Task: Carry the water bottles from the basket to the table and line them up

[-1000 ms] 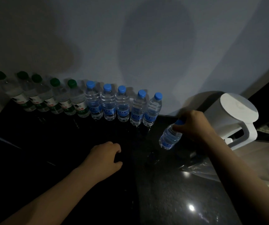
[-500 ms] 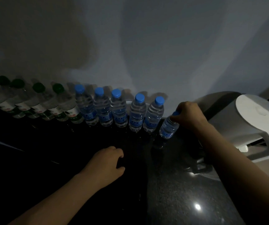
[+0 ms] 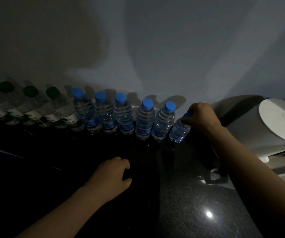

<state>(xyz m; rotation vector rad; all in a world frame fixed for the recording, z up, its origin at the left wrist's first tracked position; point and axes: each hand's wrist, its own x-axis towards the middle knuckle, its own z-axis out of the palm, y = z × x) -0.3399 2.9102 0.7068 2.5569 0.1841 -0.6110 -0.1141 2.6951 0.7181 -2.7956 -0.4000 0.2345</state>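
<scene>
At row's end, right hand (image 3: 200, 117) grips blue-capped bottle (image 3: 179, 130); left hand (image 3: 111, 176) rests on table (image 3: 189, 203).

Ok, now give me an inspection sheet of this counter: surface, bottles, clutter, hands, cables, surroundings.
Surface: dark speckled countertop, glossy, one light glare.
Job's things: green-capped bottles, then five blue-capped bottles, standing in a row along the wall; a sixth blue-capped bottle is tilted at the row's right end; basket not in view.
Clutter: white kettle to the right of the row's end.
Hands: right hand grips the sixth bottle's top; left hand rests on the countertop, fingers loosely curled, holding nothing.
Cables: nothing seen.
Surroundings: wall plain and shadowed; dim light.
</scene>
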